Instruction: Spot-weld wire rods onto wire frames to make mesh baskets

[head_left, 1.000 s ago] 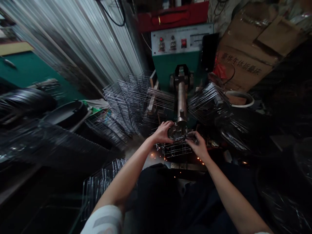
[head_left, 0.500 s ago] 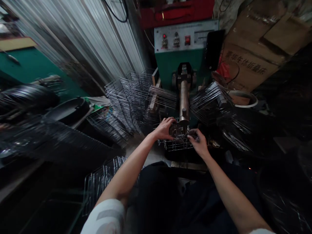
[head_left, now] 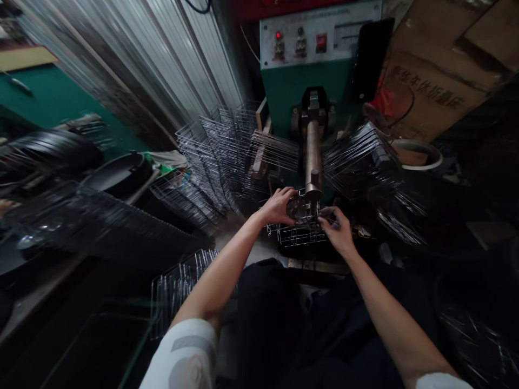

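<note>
Below the metal arm (head_left: 313, 154) of a green machine lies a small wire rack (head_left: 298, 235), its thin rods shiny. My left hand (head_left: 279, 207) is on the rack's left side, thumb and fingers curled round its edge beside a dark round part (head_left: 295, 208). Close to the arm's lower tip, my right hand (head_left: 339, 229) pinches at the right side of the rack. Its darkened fingertips hide whatever small thing they hold. The tip of the arm comes down between the two hands; whether it touches the wire cannot be made out.
The machine's panel (head_left: 320, 35) has a lit red lamp, and a black phone-like slab (head_left: 372, 59) hangs beside it. Stacked wire racks (head_left: 219, 156) stand left, with more wire pieces (head_left: 352, 154) right. A white bucket (head_left: 419, 156) and cardboard boxes (head_left: 430, 92) are farther right.
The view has tilted down and shifted slightly, so the machine sits higher and farther right. Both hands keep their places at the rack under the arm.
</note>
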Tool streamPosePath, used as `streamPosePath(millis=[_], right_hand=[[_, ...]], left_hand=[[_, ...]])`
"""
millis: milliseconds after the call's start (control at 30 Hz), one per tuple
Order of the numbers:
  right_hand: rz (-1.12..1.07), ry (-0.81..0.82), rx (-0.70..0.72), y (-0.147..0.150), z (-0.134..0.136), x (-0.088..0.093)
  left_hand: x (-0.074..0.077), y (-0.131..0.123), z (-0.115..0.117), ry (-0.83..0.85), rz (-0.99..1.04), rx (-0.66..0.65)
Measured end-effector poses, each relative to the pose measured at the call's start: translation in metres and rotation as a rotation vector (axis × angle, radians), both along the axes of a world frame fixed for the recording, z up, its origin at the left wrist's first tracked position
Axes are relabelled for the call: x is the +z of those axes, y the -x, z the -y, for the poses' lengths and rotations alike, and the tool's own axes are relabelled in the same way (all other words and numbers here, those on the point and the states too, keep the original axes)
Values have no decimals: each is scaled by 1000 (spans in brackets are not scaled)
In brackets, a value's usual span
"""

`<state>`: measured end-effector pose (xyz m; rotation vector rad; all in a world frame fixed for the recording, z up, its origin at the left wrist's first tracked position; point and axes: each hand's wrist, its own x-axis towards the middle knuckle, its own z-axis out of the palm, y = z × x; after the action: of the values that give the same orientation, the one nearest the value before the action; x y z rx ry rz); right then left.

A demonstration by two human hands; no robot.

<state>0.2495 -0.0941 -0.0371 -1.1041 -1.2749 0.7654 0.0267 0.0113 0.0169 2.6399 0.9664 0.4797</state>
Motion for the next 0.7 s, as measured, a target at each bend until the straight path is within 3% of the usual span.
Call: streamPosePath(millis=[300, 433, 533, 633, 700], right_hand=[[-89, 68, -10, -1, 3, -3], [-90, 164, 16, -31, 29, -6], [-107, 337, 10, -64, 65, -12], [-146, 489, -93, -88, 98, -21], [-192, 550, -155, -94, 112, -24]], left_hand=[[1, -5, 8, 39, 27, 31], [-2, 23, 20, 82, 65, 115], [-33, 66, 35, 206, 255, 250], [-87, 96, 53, 561, 475, 364], [-120, 99, 62, 774, 608, 376]])
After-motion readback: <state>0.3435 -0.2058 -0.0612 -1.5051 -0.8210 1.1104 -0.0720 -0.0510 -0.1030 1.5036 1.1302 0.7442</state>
